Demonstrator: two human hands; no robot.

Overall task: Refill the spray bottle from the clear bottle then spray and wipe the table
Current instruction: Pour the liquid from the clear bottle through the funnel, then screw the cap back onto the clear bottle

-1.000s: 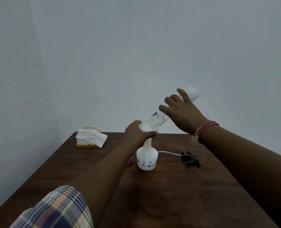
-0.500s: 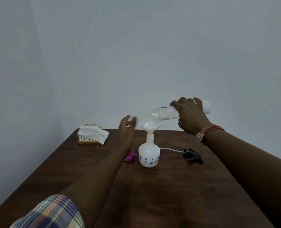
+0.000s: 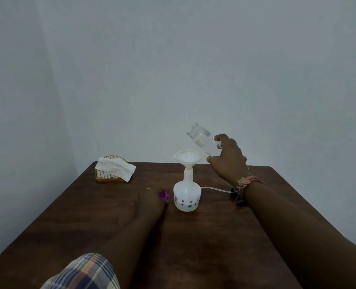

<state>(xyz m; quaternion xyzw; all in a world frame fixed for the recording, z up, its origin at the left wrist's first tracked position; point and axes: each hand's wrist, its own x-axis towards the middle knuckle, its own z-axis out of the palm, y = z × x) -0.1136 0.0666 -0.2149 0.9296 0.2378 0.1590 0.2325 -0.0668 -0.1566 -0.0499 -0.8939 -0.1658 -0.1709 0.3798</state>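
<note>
The white spray bottle [image 3: 187,195] stands uncapped at the table's middle with a white funnel [image 3: 186,158] in its neck. My right hand [image 3: 227,161] grips the clear bottle [image 3: 200,138] to the right of the funnel and above it. The bottle is tilted, its open mouth pointing up and left, and a little liquid lies inside. My left hand [image 3: 152,200] lies low on the table beside a small purple cap [image 3: 163,194], blurred and dark against the wood. The black spray head [image 3: 234,196] with its clear tube [image 3: 214,189] lies right of the spray bottle, partly behind my right wrist.
A white cloth [image 3: 116,168] is draped over a gold wire holder [image 3: 108,178] at the back left of the dark wooden table [image 3: 193,236]. Grey walls stand behind and to the left of the table.
My right hand has swung the clear bottle from pouring into the funnel to mouth-up, away to the right. My left hand has let go of the funnel and dropped to the table by the purple cap.
</note>
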